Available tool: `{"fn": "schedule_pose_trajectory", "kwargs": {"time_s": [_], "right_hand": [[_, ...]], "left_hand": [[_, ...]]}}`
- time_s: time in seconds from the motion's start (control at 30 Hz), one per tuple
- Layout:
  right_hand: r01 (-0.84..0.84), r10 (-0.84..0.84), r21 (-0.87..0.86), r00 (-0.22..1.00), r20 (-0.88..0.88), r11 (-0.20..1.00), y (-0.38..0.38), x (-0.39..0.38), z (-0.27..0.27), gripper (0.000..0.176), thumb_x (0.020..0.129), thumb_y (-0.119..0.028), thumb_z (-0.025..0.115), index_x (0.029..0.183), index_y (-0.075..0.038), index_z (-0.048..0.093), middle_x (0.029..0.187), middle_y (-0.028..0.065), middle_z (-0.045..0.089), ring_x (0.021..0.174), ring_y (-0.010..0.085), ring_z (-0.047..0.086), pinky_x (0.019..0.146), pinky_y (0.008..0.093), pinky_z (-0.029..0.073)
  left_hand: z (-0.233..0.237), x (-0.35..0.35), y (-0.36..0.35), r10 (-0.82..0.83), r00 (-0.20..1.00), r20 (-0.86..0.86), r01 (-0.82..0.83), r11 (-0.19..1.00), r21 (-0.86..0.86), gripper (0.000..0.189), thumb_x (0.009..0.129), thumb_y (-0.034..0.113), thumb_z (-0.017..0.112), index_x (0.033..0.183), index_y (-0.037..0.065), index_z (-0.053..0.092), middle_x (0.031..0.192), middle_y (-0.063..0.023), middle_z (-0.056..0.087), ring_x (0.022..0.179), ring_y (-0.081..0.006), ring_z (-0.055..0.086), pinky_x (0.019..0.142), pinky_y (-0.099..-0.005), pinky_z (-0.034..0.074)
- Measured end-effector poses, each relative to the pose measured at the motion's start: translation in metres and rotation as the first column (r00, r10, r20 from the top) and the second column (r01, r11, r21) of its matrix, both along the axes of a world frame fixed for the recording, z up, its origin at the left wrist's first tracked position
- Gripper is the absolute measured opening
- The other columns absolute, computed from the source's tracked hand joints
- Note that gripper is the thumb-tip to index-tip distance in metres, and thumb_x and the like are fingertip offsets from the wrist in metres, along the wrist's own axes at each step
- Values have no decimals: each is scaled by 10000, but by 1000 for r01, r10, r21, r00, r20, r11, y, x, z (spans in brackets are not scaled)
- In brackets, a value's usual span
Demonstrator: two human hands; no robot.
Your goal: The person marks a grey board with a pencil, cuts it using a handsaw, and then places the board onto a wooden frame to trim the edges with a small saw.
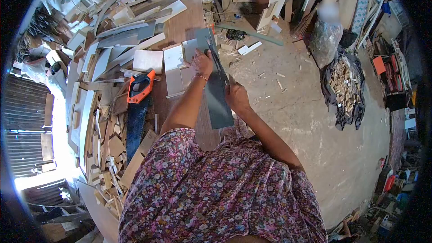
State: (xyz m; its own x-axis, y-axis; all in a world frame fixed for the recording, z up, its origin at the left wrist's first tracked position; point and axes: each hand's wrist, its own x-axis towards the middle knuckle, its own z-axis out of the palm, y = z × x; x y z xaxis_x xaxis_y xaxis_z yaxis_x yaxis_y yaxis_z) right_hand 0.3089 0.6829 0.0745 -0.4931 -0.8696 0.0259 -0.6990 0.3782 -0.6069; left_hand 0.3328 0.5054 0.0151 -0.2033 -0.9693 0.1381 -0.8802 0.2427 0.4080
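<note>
the left hand (201, 64) lies half-open on the grey panel (218, 103) on the desk (189, 24) while the right hand (237, 96) curls closed round a thin dark tool (215, 55), its handle hidden.

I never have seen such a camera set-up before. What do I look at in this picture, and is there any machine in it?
There is no robot here: a person works with two bare hands. The only picture comes from a camera worn on the head, looking forward and down, so the flowered clothing below is the wearer's own.

The left hand is open, at the left edge of a long dark board. The right hand is at its right edge, beside a long, thin, dark object; whether it grips this, I cannot tell surely.

The board lies on a brown wooden surface. Further left are a saw with an orange handle and many wood pieces. To the right is the floor.
</note>
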Motion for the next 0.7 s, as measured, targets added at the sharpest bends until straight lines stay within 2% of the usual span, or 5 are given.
{"fn": "schedule_pose_trajectory", "kwargs": {"time_s": [0.17, 0.4, 0.47, 0.57, 0.7], "right_hand": [[57, -50, -288, 998, 29, 956, 8, -8, 1, 403, 681, -93, 544, 1053, 25, 441, 636, 204, 537, 585, 356, 529, 563, 385, 439], [62, -27, -192, 983, 179, 980, 14, -14, 13, 312, 692, -63, 514, 993, 1, 465, 652, 199, 535, 633, 340, 540, 554, 381, 434], [46, 0, -175, 966, 257, 983, 12, -15, -2, 260, 743, -65, 456, 974, 53, 464, 596, 150, 547, 441, 213, 539, 405, 317, 426], [22, 37, -140, 914, 405, 990, 12, -11, -4, 270, 758, -36, 416, 1006, 66, 446, 580, 127, 537, 442, 161, 538, 385, 287, 422], [-23, 82, -174, 937, 340, 985, 12, -8, -6, 313, 751, -4, 414, 1055, 73, 414, 570, 103, 515, 428, 154, 523, 384, 276, 424]], "left_hand": [[15, 1, 6, 0, 1000, 31, 0, 1000, 21, 514, 779, 404, 393, 1088, -7, 409, 882, -158, 574, 868, -275, 538, 912, -567, 113], [12, 0, 5, -4, 998, 55, 5, 1000, -12, 503, 779, 408, 393, 1076, 3, 424, 873, -153, 580, 865, -266, 545, 919, -559, 119], [12, 0, 4, -14, 997, 76, 12, 1000, 20, 504, 780, 409, 390, 1078, 4, 421, 875, -150, 581, 862, -266, 547, 920, -556, 124], [10, 0, 4, -18, 996, 89, 17, 1000, 17, 513, 783, 411, 383, 1094, 3, 406, 879, -148, 582, 858, -269, 550, 923, -550, 131], [15, 1, 5, -37, 994, 99, 32, 998, 48, 542, 785, 409, 377, 1136, -4, 369, 887, -149, 580, 864, -271, 547, 926, -546, 129]]}}
